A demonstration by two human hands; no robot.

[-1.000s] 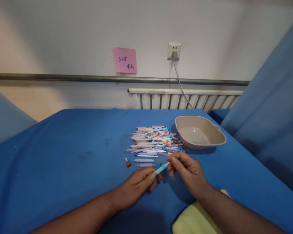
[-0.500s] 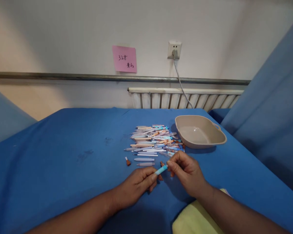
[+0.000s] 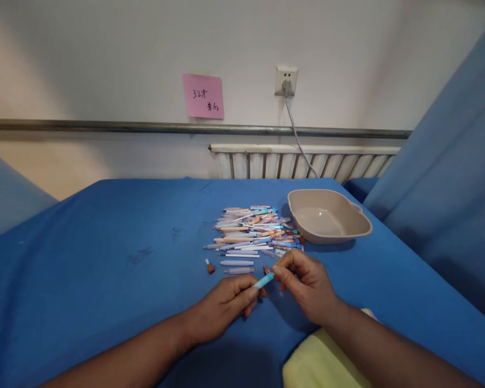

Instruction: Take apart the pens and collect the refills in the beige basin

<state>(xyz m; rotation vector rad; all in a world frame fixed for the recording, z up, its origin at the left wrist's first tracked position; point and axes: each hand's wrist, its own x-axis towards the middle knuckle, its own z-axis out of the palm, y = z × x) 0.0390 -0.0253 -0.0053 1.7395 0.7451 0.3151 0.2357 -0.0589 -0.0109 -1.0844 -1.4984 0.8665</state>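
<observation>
My left hand (image 3: 226, 304) is closed round a light blue pen barrel (image 3: 264, 281), which sticks out up and to the right of its fingers. My right hand (image 3: 305, 283) pinches the far end of that same barrel with thumb and fingertips. Both hands hover just above the blue cloth of the table (image 3: 105, 269). Right behind them lies a heap of pen parts (image 3: 253, 231) in orange, blue and white. A small orange cap (image 3: 208, 266) lies apart at the heap's left.
A beige plastic basin (image 3: 327, 220) stands at the right of the heap, with nothing in it. A yellow cloth (image 3: 327, 364) lies at the near edge under my right forearm. Blue cushions rise on both sides. A radiator and a wall socket with cable are behind.
My right hand has slid a little left and closed its fingertips on the barrel's end. The left hand keeps its grip and barely shifts.
</observation>
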